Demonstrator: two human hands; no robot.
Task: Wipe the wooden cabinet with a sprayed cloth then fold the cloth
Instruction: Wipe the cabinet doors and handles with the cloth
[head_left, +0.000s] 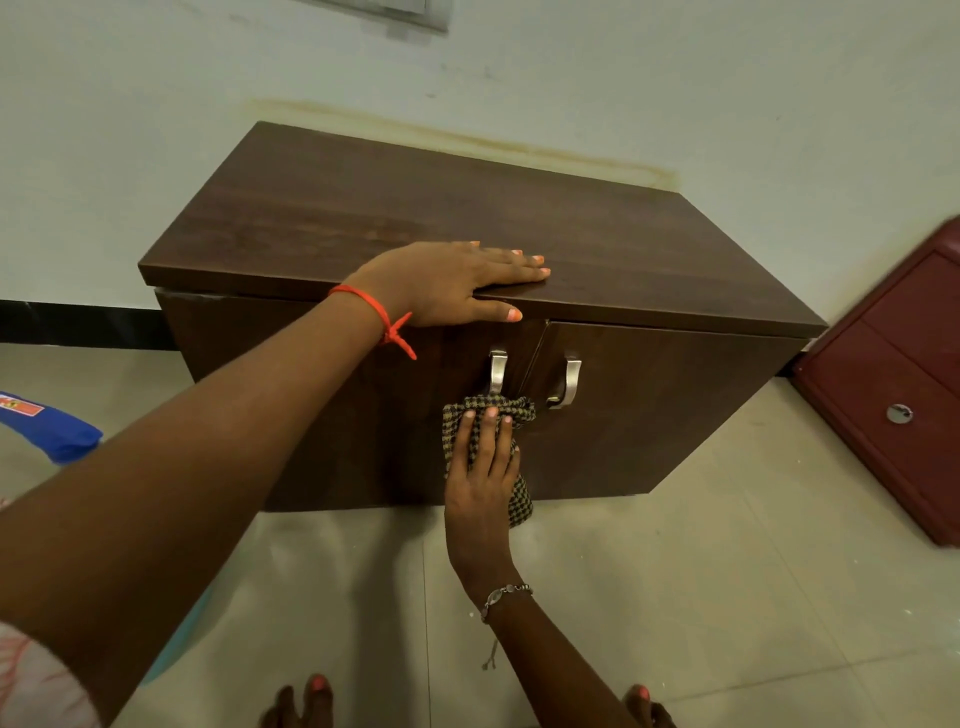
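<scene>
Two hands worked: the left hand (447, 283) lay flat, fingers spread, on the wooden cabinet (597, 244); the right hand (480, 467) pressed the checked cloth (519, 499) against its door.

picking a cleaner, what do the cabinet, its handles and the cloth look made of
Cabinet: dark brown wood or wood-look laminate, going by the grain streaks and the smooth, low-sheen top; which one is unclear.
Handles: silvery metal, brushed-looking, with soft highlights.
Cloth: woven fabric, checked in tan and dark, and limp under the right hand.

red label on blue object (49, 426) at left edge, print too blurred to read
</scene>
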